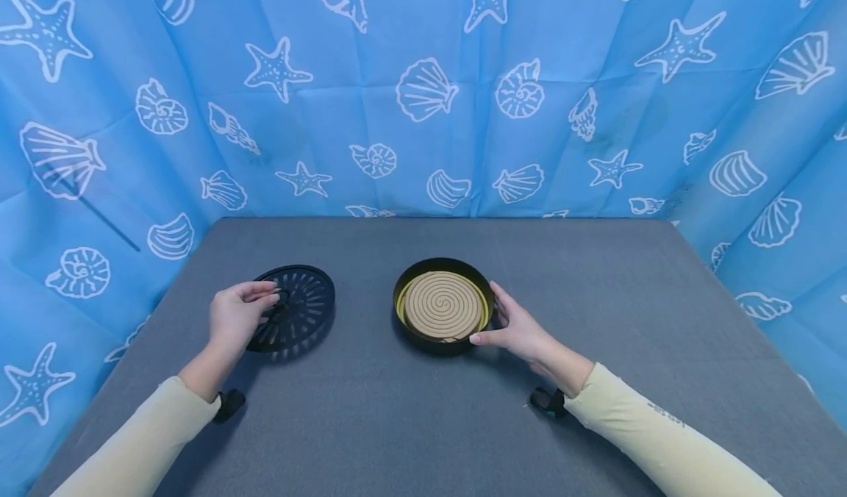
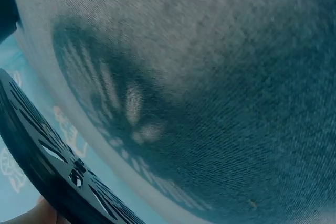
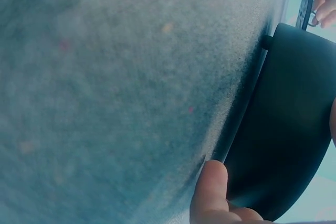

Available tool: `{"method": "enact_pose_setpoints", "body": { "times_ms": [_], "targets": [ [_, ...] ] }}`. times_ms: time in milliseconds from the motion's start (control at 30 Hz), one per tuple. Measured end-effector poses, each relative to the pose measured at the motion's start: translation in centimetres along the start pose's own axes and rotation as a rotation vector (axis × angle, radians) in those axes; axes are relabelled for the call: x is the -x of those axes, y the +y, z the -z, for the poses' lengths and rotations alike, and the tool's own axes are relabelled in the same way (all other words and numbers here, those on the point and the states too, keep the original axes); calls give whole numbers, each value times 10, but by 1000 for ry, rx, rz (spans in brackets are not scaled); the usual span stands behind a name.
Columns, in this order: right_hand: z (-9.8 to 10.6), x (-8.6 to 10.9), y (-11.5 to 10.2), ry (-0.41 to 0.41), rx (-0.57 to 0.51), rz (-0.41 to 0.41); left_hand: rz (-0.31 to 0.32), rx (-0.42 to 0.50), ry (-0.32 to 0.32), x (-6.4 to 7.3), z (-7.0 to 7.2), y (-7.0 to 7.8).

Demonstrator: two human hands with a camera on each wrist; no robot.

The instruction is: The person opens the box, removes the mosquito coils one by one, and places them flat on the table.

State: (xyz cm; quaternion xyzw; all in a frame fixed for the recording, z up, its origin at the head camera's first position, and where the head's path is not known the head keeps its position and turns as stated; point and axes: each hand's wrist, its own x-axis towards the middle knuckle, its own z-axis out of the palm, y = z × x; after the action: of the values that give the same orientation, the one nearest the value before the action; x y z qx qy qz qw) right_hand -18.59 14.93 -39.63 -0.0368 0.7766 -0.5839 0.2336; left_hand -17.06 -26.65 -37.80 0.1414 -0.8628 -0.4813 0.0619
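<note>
My left hand (image 1: 231, 317) pinches the small ring handle on a round black slotted lid (image 1: 309, 298). The lid is raised and tilted over the left of the table; the left wrist view shows its edge and slots (image 2: 39, 166) above their shadow. At the table's middle stands a shallow round black mosquito coil holder (image 1: 442, 347) with a yellowish inside. A tan spiral mosquito coil (image 1: 443, 306) lies inside it. My right hand (image 1: 526, 337) grips the holder's right side, thumb at the front and fingers behind. In the right wrist view, the holder's dark side wall (image 3: 283, 119) has a small foot beneath.
A grey cloth-covered table (image 1: 397, 423) stretches under everything. Blue curtains (image 1: 423, 151) with white shells and starfish hang behind it and at both sides. Black wrist straps (image 1: 229, 406) show below the pale sleeves (image 1: 135, 438).
</note>
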Motion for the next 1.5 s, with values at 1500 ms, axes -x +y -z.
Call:
{"method": "enact_pose_setpoints", "body": {
  "times_ms": [1500],
  "targets": [
    [0,3,0,9,-34,-8,178,110,-50,3,10,-13]
  ]
}}
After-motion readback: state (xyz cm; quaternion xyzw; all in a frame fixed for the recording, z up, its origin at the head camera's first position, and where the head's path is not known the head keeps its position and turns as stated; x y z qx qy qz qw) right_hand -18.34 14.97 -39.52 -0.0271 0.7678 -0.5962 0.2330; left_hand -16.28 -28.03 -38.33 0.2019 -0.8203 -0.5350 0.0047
